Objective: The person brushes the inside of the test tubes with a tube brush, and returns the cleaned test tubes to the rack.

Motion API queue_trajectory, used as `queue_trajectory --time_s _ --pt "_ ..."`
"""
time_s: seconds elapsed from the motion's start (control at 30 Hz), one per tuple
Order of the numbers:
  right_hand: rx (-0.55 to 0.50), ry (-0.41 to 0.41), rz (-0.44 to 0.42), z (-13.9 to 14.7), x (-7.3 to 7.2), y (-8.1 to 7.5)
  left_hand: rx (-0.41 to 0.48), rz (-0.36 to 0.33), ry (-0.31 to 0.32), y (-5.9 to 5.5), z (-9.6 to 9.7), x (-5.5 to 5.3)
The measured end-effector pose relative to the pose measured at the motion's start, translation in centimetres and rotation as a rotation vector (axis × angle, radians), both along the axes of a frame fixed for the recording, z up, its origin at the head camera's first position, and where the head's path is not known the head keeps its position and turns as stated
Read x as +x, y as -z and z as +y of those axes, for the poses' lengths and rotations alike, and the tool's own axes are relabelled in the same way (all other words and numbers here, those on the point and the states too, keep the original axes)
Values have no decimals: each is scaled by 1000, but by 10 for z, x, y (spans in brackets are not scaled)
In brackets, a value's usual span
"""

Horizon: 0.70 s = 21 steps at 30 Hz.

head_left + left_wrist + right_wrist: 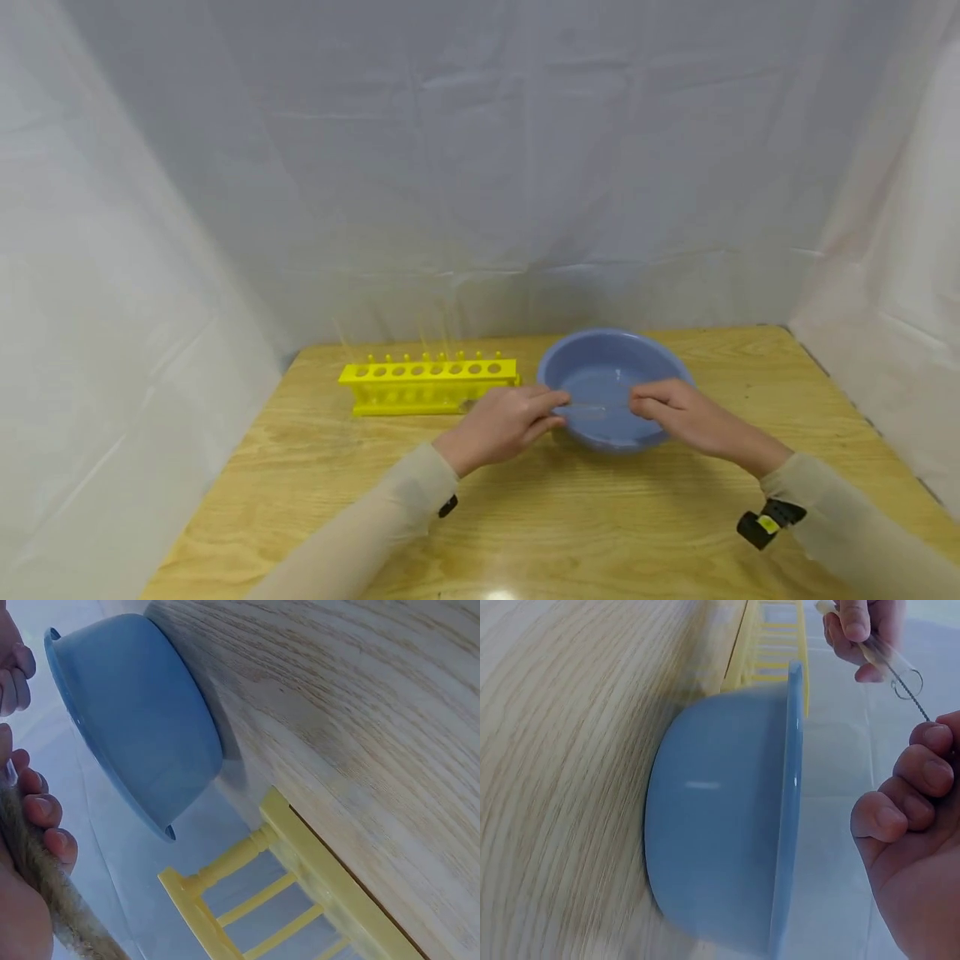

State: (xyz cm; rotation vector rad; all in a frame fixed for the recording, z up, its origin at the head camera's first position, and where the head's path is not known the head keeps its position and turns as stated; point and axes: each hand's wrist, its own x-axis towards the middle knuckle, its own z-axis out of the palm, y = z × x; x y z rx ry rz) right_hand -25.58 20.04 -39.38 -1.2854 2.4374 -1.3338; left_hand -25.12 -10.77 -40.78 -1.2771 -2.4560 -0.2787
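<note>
Over a blue basin (592, 375), my left hand (510, 423) grips a clear glass test tube (907, 669), its open mouth facing my right hand. A test tube brush (54, 894) sits inside that tube, its bristles showing in the left wrist view. My right hand (693, 419) pinches the brush's twisted wire (912, 700), which comes out of the tube mouth; the wire's end is hidden in the fingers. Both hands are above the basin's near part, clear of its rim.
Left of the basin stands a yellow test tube rack (427, 372), with a few faint clear tubes upright along its back. The wooden table (600, 533) is bounded by white sheeting (480, 167) behind and at both sides.
</note>
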Motion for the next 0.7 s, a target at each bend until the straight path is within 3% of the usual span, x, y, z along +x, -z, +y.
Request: queue_trajectory --time_s 0.2,0.37,0.7 --pt "7 127 13 35 -2 -4 32 -64 -152 8 -28 0" --pt "30 129 58 48 -4 -5 45 -69 -120 10 -38 2" --pt "34 157 139 62 -6 -8 65 -113 -163 13 -47 2"
